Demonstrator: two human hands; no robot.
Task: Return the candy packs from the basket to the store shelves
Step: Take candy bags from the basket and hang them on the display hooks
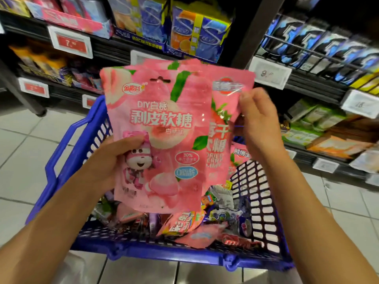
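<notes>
Left hand point(114, 160) grips lower left edge of glossy pink peach-print candy pouch point(160, 128), thumb curled across front. Pouch upright, held above blue perforated plastic shopping basket point(254, 203). Behind it, second pink strawberry-print candy pouch point(223, 128), overlapping and offset right; possibly more pouches stacked behind, edges blurred. Right hand point(258, 128) pinches right edge of second pouch, fingers curled. Basket below holds jumble of mixed sweet packets point(184, 224). Dark store shelves point(303, 87) with white price tags point(268, 74) behind and right.
</notes>
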